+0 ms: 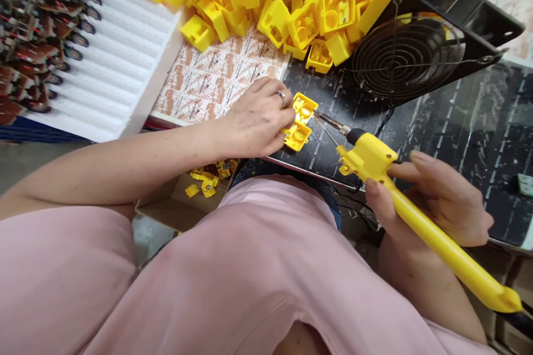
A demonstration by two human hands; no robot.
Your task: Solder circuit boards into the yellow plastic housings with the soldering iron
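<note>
My right hand point(433, 194) is closed around the yellow handle of a soldering iron point(433, 227), its metal tip pointing left. That tip meets, or nearly meets, the right edge of a small yellow plastic housing point(305, 108) on the black mat. A second yellow housing point(298, 136) lies just below it, nearer my body. My left hand point(262, 116), with a ring on one finger, presses its curled fingers on the left side of these two parts. Its fingertips are partly hidden. Inside the housings I see round recesses; finer details are too small to make out.
A large heap of yellow housings point(312, 5) covers the back. At right stands a black fan point(408, 44) with a wire guard. White foam point(120, 39) carries many wired boards point(37, 50) at left. Below the table edge, a cardboard box point(166, 205) holds yellow pieces.
</note>
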